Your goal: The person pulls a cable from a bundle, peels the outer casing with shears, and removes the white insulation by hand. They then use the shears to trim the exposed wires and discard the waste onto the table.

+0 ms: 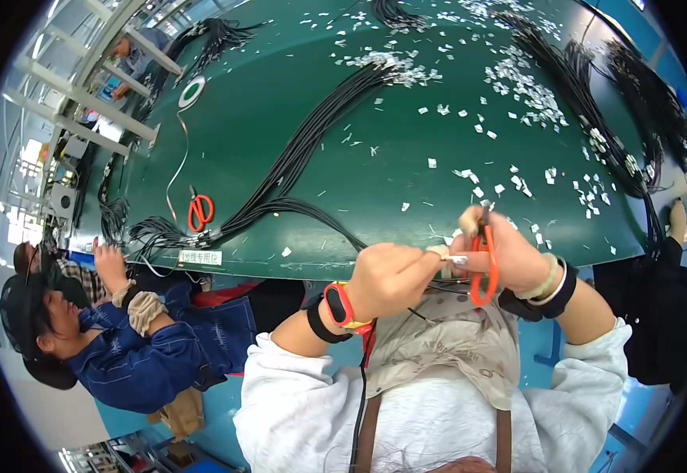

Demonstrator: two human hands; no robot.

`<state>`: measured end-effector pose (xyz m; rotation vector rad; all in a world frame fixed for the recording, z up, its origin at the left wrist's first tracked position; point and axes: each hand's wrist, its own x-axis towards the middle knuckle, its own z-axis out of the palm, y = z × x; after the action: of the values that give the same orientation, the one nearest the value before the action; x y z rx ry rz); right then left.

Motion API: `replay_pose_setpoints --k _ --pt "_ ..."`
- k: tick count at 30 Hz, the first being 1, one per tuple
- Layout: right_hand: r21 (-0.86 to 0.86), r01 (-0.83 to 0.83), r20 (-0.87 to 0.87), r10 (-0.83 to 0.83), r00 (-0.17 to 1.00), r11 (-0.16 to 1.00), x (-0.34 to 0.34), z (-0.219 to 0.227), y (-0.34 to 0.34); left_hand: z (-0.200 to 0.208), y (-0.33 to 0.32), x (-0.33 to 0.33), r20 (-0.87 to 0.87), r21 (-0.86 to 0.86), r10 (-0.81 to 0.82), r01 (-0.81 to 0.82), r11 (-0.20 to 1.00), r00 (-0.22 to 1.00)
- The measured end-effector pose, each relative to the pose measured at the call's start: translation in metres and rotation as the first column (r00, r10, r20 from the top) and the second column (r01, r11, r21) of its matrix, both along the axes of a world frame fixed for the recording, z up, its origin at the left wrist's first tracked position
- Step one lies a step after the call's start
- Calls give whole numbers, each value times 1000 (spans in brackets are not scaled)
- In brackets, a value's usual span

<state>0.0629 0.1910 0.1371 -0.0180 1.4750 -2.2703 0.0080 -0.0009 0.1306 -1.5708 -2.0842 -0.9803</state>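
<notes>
Green table [343,165] strewn with white scraps [517,79] and black cable bundles [304,150].

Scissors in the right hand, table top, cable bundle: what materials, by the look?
Scissors: glossy orange handles, likely plastic; blade end mostly hidden by the right hand. Table top: dark green, smooth, faint sheen, possibly a rubber or vinyl mat. Cable bundle: thin black strands, matte, probably plastic-jacketed wire.

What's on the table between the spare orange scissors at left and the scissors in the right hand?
In the head view: a fanned bundle of black cables on the green table, between the spare scissors and the held scissors.
</notes>
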Motion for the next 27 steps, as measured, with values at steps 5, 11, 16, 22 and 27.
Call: replay_pose_setpoints --k 5,11,16,22,27 --pt "464 560 -849 165 501 687 6 7 12 4 10 2 132 -71 18 -8 997 991" --pt "508 505 -768 102 632 698 12 8 6 1 16 1 191 -125 -38 63 990 981" --pt "394 328 -382 -172 908 858 9 2 3 6 11 0 134 -148 -90 109 983 987" --pt "302 332 -26 -340 940 894 -1 -9 8 4 7 -1 155 -79 -130 143 987 979" --pt "387 502 -444 -321 837 774 6 -28 14 4 10 2 116 -22 -82 85 996 990"
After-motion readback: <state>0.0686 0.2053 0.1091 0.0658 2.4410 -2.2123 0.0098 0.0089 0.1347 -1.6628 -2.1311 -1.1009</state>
